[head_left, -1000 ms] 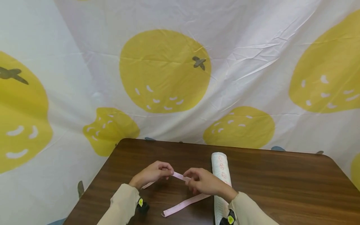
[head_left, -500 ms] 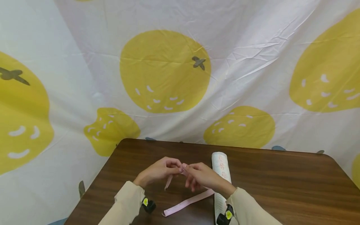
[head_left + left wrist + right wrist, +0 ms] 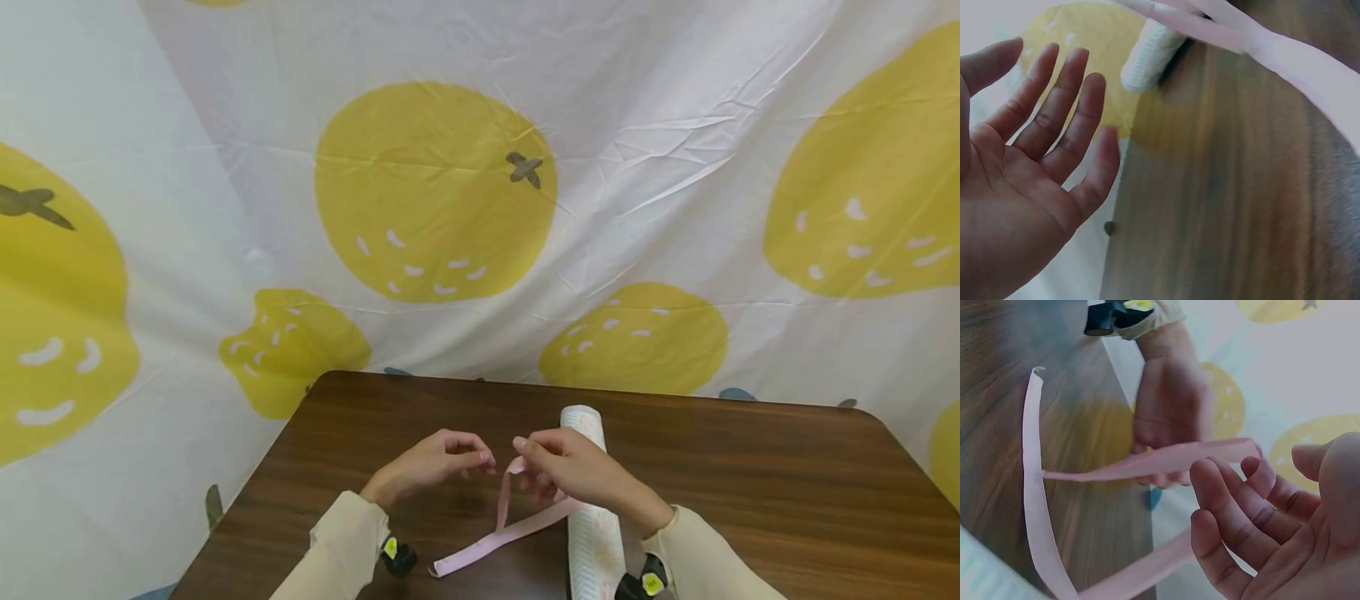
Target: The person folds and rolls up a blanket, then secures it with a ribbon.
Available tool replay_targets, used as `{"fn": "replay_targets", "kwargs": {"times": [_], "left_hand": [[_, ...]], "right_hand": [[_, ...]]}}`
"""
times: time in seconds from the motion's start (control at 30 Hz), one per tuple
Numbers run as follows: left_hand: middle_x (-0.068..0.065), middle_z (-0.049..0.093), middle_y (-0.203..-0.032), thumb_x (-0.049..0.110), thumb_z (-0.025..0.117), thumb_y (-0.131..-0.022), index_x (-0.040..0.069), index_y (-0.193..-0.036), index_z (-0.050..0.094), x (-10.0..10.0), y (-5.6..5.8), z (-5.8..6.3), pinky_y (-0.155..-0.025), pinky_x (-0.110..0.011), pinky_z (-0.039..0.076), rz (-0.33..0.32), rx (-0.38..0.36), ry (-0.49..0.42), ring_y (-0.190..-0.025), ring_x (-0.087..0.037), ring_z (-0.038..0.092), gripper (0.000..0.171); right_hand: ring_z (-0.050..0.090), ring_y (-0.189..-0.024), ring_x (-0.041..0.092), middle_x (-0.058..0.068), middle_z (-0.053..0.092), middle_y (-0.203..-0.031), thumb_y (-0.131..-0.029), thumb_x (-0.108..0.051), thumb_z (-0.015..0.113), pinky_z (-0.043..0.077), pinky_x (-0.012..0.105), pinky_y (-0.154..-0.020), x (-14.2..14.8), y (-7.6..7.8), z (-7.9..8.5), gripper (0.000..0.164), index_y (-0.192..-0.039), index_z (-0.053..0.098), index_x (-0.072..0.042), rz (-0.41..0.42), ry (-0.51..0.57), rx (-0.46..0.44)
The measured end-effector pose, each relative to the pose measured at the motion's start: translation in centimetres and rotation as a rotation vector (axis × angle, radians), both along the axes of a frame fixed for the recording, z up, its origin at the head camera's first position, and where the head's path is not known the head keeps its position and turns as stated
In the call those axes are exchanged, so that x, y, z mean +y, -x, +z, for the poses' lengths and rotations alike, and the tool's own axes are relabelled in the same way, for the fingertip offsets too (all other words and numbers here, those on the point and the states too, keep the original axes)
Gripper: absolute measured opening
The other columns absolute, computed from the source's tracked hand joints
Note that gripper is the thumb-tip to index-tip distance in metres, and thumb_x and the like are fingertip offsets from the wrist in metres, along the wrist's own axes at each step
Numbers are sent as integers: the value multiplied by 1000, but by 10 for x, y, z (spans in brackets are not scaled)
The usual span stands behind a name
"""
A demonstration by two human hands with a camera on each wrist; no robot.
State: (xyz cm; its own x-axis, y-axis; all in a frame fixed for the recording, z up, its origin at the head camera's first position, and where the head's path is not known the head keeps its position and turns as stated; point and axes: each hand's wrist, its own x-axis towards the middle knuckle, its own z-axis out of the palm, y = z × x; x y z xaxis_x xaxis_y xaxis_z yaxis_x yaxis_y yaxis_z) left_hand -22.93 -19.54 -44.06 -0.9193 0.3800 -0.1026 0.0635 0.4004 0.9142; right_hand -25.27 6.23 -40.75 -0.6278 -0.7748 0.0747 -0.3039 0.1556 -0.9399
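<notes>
A long pale pink ribbon [image 3: 510, 537] lies partly on the table, its near end left of the white roll. From my right hand [image 3: 588, 471] another stretch of it hangs down to the table. In the right wrist view the ribbon [image 3: 1154, 461] curls over and between the bent fingers, with the thumb apart from them. My left hand [image 3: 431, 462] hovers just left of the right hand, holding nothing. Its fingers are spread and loosely bent in the left wrist view, apart from the ribbon [image 3: 1310, 65]. How the ribbon runs behind the right fingers is partly hidden.
A white roll [image 3: 596, 546] with ribbed edges and a faint pink print lies lengthwise on the dark wooden table [image 3: 765, 492], under the right hand and forearm. Behind the table hangs a white cloth [image 3: 637, 192] printed with yellow fruit.
Both hands came together at the ribbon, then parted. The left hand let go of it, and the ribbon's loose end now hangs from the right hand, which has moved right.
</notes>
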Motion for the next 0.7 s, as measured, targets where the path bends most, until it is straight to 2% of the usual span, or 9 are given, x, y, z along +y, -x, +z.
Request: {"fn": "replay_targets", "kwargs": {"times": [0.17,0.3,0.4,0.57,0.7], "left_hand": [[-17,71,-104,23,63,-98,-4,-108,68,9,1,-13,-84,-39,55,5,-69,-55,-98,-23,68,29],[-15,73,-102,21,62,-98,-3,-106,69,17,1,-24,-79,-36,57,3,-79,-40,-94,-22,70,26],[-14,74,-100,21,63,-97,-1,-105,70,25,0,-31,-76,-35,57,-4,-93,-23,-92,-23,71,24],[-13,74,-98,18,65,-96,3,-105,72,39,1,-36,-76,-34,57,-4,-107,-8,-91,-22,70,19],[-15,73,-102,12,64,-95,0,-107,70,54,3,-38,-78,-35,57,-11,-86,-18,-94,-24,70,18]], "right_hand": [[69,-67,27,14,69,-74,-106,-31,47,55,33,-64,24,0,5,38,-86,65,-3,-9,4,71],[69,-71,22,8,67,-71,-105,-29,49,54,33,-69,47,-2,9,35,-82,62,-6,-13,4,103],[67,-71,17,5,69,-73,-104,-27,51,55,31,-68,66,-3,9,32,-83,64,-6,-22,-4,112],[64,-76,8,1,71,-78,-99,-25,61,56,30,-67,94,-6,7,23,-84,67,-9,-95,-54,139],[65,-79,10,1,71,-83,-97,-21,64,55,30,-66,113,-5,0,17,-87,64,-7,-113,-58,125]]}}
